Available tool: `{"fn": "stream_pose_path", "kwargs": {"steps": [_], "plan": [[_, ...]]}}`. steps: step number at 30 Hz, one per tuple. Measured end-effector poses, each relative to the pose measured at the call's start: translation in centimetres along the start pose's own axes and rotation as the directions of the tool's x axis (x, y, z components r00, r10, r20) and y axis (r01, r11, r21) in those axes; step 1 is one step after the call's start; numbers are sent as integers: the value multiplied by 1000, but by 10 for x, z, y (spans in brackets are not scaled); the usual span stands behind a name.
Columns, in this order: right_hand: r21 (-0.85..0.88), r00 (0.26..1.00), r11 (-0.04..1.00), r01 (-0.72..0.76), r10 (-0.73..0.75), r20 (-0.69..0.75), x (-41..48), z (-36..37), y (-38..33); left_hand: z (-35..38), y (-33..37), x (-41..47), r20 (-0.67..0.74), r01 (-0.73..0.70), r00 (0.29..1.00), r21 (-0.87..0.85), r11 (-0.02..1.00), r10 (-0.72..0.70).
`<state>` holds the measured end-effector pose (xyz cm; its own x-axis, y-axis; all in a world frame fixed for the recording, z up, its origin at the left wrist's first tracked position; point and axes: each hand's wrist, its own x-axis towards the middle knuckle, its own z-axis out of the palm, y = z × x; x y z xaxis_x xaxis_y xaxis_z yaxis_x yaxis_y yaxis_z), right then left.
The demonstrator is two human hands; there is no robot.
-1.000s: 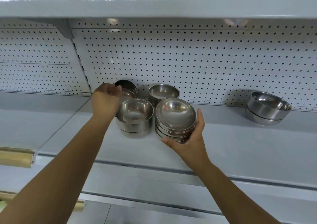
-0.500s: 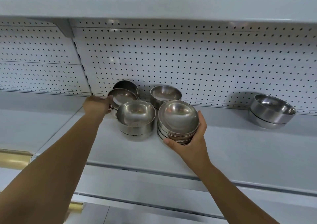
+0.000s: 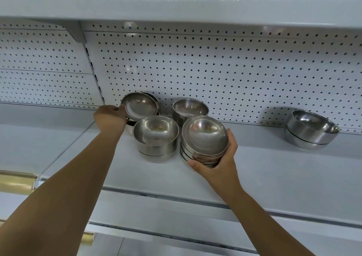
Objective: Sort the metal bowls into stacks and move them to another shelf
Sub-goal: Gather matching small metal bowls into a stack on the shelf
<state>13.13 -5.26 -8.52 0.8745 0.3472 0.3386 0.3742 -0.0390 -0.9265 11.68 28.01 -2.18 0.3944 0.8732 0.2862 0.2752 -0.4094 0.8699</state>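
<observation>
My right hand (image 3: 219, 157) cradles the tilted stack of shallow bowls (image 3: 204, 136) at the shelf (image 3: 274, 169). Farther back, my left hand (image 3: 110, 116) has just gripped the rear bowl (image 3: 140, 106) by its rim and tipped it up. I judge it joins that stack next.

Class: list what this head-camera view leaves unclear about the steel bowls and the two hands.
- Bowl count in the stack of shallow steel bowls: head view, the gripping right hand covers its lower side.
- Fingertips of the left hand: head view, hidden behind the tilted shallow steel bowl it holds.
- Base of the single deep steel bowl at the back: head view, blocked by the front stack of deep steel bowls.
</observation>
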Motion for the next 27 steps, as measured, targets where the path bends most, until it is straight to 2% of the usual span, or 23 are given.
{"fn": "stream_pose_path", "kwargs": {"steps": [3,8,11,14,22,27], "plan": [[-5,1000,1000,-5,5,-3,0,0,0,-4,12,-1,-53,3,999,-63,998,-7],[-6,1000,1000,-10,10,-4,0,0,0,-12,38,-4,-11,63,998,-261,963,-68],[-3,1000,1000,-12,12,-2,0,0,1,-19,64,-17,51,61,998,-360,931,-45],[9,1000,1000,-21,21,-2,0,0,1,-25,88,-34,177,120,983,-441,889,-45],[31,1000,999,-16,16,17,-1,-1,1,-30,124,-87,461,160,886,-412,897,54],[33,999,999,-32,31,30,-1,-2,1,-18,122,-111,557,130,829,-275,953,48]]}}
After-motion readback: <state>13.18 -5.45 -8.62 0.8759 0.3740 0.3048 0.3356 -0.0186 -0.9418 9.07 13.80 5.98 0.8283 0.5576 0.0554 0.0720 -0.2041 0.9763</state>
